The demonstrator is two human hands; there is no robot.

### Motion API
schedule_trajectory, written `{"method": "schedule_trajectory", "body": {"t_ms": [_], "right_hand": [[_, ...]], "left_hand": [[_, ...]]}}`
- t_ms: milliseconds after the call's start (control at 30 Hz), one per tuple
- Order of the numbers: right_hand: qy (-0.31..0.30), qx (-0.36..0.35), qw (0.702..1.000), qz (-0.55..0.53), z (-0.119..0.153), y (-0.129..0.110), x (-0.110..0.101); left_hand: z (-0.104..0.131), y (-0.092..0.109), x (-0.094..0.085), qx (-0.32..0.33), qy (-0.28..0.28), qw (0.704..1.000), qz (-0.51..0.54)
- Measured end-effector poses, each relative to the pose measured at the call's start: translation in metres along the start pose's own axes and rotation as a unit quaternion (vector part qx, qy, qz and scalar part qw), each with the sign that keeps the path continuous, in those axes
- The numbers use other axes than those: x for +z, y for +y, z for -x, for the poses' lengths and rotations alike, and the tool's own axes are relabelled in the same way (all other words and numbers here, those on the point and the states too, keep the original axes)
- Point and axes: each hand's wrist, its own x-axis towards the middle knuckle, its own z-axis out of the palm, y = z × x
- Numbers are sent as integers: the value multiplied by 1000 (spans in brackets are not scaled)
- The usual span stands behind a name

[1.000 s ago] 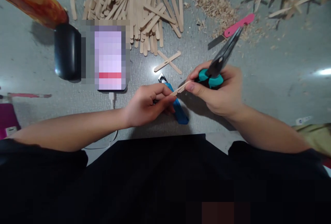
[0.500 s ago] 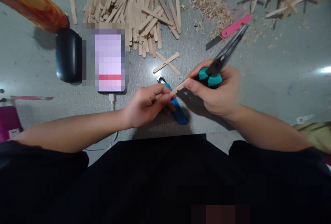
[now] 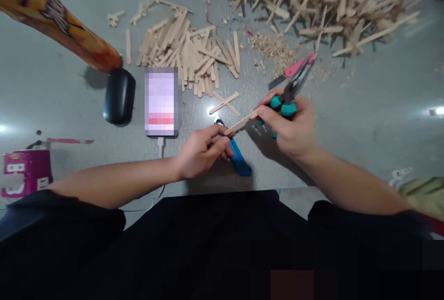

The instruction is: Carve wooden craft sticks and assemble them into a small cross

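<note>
Between my hands is a pale wooden stick [image 3: 243, 121], tilted up to the right. My left hand [image 3: 204, 148] pinches its lower end between thumb and fingers. At the upper end, my right hand [image 3: 289, 126] grips the stick with thumb and forefinger, and the same hand holds teal-handled pliers [image 3: 293, 88] whose jaws point up and right. A blue cutter [image 3: 240, 159] lies on the table, partly under my left fingertips. Just above it rest two crossed sticks [image 3: 225, 103].
Loose sticks [image 3: 194, 57] are piled behind a phone [image 3: 161, 101] on a cable. Further items are a black case [image 3: 120, 96], an orange tube [image 3: 65, 22], wood shavings [image 3: 272, 48], a pink-handled blade [image 3: 294, 67], a purple box [image 3: 27, 173] and a heap of joined sticks [image 3: 340, 4].
The view has shifted, showing more of the table's far side. More of the stick's length shows between my hands, which still hold it. The pliers remain in my right hand.
</note>
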Motion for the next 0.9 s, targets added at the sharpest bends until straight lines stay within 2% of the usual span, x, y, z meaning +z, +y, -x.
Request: {"method": "schedule_trajectory", "body": {"t_ms": [133, 200, 300, 400, 467, 500, 567, 633, 667, 700, 767, 867, 900], "right_hand": [[82, 13, 994, -75, -31, 16, 6], [125, 35, 988, -86, -63, 20, 17], [196, 90, 975, -50, -130, 17, 43], [186, 96, 977, -36, -192, 8, 75], [144, 112, 983, -21, -214, 3, 91], [123, 118, 985, -14, -216, 1, 96], [87, 116, 989, -1, -203, -4, 97], [56, 98, 993, 18, -168, -12, 85], [33, 78, 995, 43, -144, -17, 74], [-29, 36, 992, 119, -118, -23, 63], [-114, 7, 963, 244, -63, -34, 38], [-158, 27, 945, 284, 13, -42, 12], [-173, 8, 929, 327, 33, -41, 8]], "left_hand": [[3, -7, 0, 14, -10, 999, -38], [4, -10, -2, 34, -40, 995, -83], [5, -12, -4, 72, -70, 981, -164], [5, -12, -5, 92, -73, 972, -202], [5, -12, -5, 104, -71, 967, -223], [5, -13, -5, 114, -69, 963, -235], [6, -15, -4, 138, -60, 953, -262], [8, -18, -3, 157, -37, 951, -263], [8, -19, -3, 161, -19, 956, -244], [9, -21, -3, 161, 7, 964, -211], [9, -22, -2, 155, 73, 978, -121], [5, -21, -1, 138, 163, 977, 12], [3, -20, 0, 130, 182, 974, 41]]}}
